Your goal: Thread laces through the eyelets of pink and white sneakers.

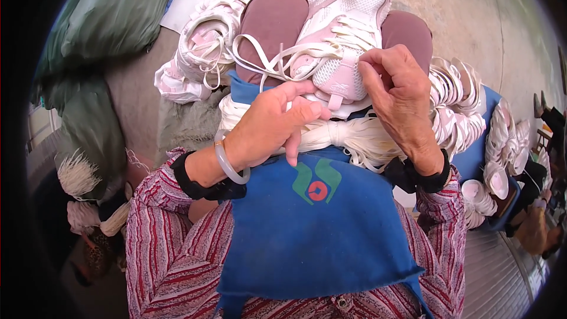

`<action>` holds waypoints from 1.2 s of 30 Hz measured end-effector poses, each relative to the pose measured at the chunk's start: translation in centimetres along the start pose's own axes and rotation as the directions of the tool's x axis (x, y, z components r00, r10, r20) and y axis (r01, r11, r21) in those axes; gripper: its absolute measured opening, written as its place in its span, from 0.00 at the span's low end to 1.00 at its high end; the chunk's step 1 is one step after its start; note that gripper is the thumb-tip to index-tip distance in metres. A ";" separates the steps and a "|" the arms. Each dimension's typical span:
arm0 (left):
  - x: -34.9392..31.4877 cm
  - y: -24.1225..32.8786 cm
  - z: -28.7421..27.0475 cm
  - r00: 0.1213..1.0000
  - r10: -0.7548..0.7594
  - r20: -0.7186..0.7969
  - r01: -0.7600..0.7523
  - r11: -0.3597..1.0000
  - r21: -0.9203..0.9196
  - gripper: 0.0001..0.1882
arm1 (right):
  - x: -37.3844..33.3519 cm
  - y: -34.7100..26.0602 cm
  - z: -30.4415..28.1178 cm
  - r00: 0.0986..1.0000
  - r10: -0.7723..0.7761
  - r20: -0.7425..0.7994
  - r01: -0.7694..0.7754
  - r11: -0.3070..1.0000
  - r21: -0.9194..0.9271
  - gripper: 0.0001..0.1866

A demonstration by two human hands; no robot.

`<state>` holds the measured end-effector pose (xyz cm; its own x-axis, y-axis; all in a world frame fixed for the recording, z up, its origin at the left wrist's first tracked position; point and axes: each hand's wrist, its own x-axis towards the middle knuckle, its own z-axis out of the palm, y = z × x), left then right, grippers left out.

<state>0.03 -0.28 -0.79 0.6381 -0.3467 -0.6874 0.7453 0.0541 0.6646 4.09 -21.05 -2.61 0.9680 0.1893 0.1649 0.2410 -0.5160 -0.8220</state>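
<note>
A pale pink and white sneaker point(348, 29) rests on my lap, toe away from me and heel toward me. White flat shoelaces point(354, 29) cross its tongue, and a long loose lace loop point(251, 62) spreads out to the left. My left hand point(269, 119) is beside the heel, fingers apart, with a sliver of white between index finger and thumb. My right hand point(401, 97) is closed in a pinch at the heel's right edge; what it pinches is hidden. Below the heel, a tied bundle of white laces point(336, 134) lies across my blue apron point(319, 236).
Laced sneakers point(204, 44) sit at the left. Stacked pink and white shoe parts point(458, 100) stand at the right, with further stacks point(505, 142) beyond. A dark green sack point(106, 18) fills the upper left. Another person's arm point(534, 224) shows at the far right.
</note>
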 end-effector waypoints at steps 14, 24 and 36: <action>1.9 0.0 2.1 0.998 0.006 0.056 0.014 0.930 -0.368 0.18 | -0.1 0.6 0.1 0.999 -0.025 -0.020 0.025 1.000 -0.015 0.06; 4.4 0.3 3.5 0.995 -0.050 0.086 0.093 0.764 -0.638 0.14 | -0.5 0.9 0.3 0.995 -0.042 -0.094 0.044 0.999 0.020 0.06; 4.5 0.3 3.3 0.992 -0.066 0.106 0.119 0.764 -0.634 0.12 | -0.5 1.2 0.3 0.998 -0.002 -0.066 0.010 0.992 0.124 0.07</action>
<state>2.44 -4.94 -2.73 0.5637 -0.4472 -0.6944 0.7676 0.5941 0.2405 3.88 -21.47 -3.85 0.9700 0.1352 0.2022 0.2404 -0.4064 -0.8815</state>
